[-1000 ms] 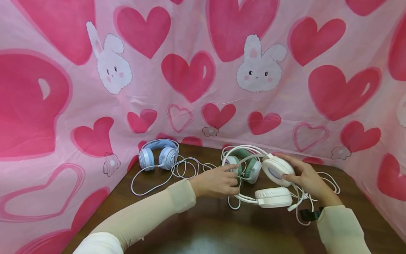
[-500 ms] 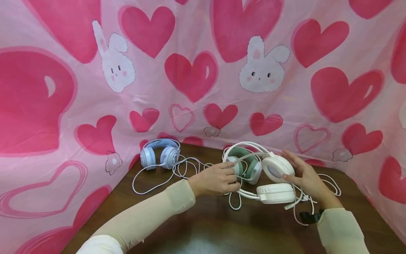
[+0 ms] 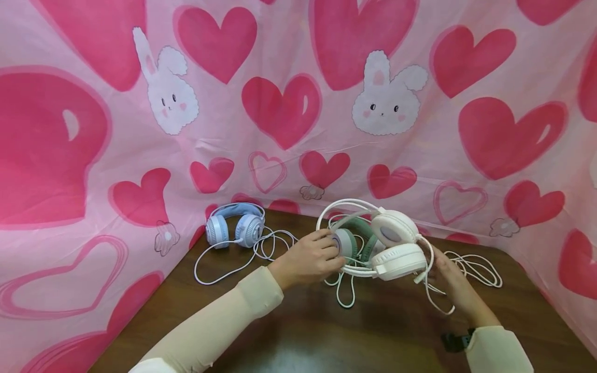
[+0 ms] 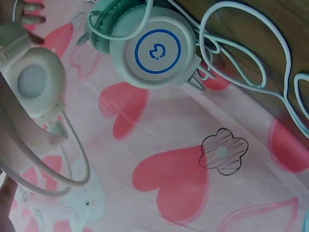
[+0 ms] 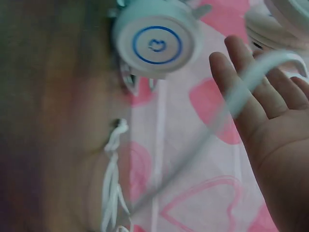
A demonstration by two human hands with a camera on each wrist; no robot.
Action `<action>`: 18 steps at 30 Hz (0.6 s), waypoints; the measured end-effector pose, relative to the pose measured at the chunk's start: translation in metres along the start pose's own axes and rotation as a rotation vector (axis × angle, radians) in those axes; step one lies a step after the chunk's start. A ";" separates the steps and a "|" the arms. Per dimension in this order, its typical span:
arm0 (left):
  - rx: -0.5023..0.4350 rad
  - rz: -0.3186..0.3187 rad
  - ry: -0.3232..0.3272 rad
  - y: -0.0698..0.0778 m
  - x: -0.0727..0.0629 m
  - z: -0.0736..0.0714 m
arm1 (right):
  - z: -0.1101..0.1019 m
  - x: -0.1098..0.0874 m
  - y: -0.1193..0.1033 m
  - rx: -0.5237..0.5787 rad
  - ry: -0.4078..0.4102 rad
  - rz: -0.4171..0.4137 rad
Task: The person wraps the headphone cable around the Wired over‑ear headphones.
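A white headset (image 3: 398,261) with a boom mic is held up over the table, its ear cups toward the right. My left hand (image 3: 308,259) grips its headband from the left side. Beside the ear cups is my right hand (image 3: 450,282); the right wrist view shows its fingers (image 5: 248,82) extended, with the white cable (image 5: 212,125) running across in front of them. Behind the white headset stands a green-and-white pair of headphones (image 3: 345,246), partly covered by it in the head view. The left wrist view shows the green pair's round outer cup (image 4: 154,53) with a blue ring.
Light-blue headphones (image 3: 235,228) stand at the back left of the brown table (image 3: 322,336), their cable (image 3: 219,278) looped in front. A bundled white cable (image 3: 480,269) lies at the right. A pink heart-patterned cloth (image 3: 289,46) encloses the back and sides.
The white headset has risen and shifted slightly left with my left hand. My right hand has let go of the upper ear cup and moved lower, beside the cups.
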State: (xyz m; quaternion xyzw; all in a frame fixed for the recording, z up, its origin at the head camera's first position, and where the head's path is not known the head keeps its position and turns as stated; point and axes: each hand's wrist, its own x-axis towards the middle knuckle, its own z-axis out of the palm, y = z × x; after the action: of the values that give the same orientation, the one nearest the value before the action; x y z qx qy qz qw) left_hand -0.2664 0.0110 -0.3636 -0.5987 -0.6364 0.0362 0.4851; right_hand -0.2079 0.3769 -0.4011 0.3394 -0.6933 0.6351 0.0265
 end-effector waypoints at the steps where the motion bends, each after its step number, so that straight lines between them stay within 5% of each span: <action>1: -0.011 -0.025 -0.004 0.000 -0.001 0.000 | 0.000 -0.001 0.004 0.052 -0.036 0.005; 6: -0.033 -0.141 0.016 0.000 -0.003 0.000 | 0.006 -0.005 0.014 0.093 -0.170 0.033; 13: -0.032 -0.251 0.032 -0.003 -0.003 -0.004 | 0.031 -0.010 0.011 -0.221 -0.019 0.162; 18: -0.048 -0.285 -0.004 -0.001 -0.002 -0.005 | 0.052 -0.006 0.004 -0.414 -0.019 0.234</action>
State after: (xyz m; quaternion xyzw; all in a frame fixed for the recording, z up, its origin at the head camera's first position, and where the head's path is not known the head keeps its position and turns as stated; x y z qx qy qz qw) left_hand -0.2640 0.0065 -0.3616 -0.5135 -0.7167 -0.0470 0.4696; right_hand -0.1845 0.3328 -0.4175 0.2499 -0.8437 0.4749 0.0154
